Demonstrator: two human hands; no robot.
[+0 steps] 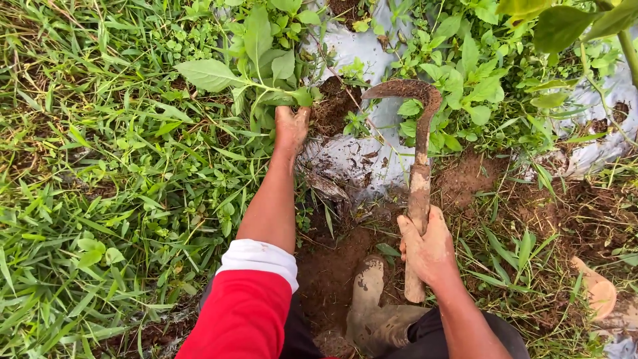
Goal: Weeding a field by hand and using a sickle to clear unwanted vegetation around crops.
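My left hand (291, 126) reaches forward and is closed around the base of a leafy green weed (256, 70) that grows at the edge of a grey plastic ground sheet (362, 159). My right hand (430, 247), smeared with mud, grips the wooden handle of a rusty curved sickle (419, 143). The sickle stands upright with its hooked blade pointing left over the sheet, above bare brown soil (329, 269). My left arm wears a red sleeve with a white cuff (256, 266).
Thick grass (100, 199) covers the left side. More broad-leaved weeds (465, 73) grow over the sheet at upper right. A muddy boot (372, 306) stands in the dug soil below the sickle. Another muddy object (598, 289) lies at the right edge.
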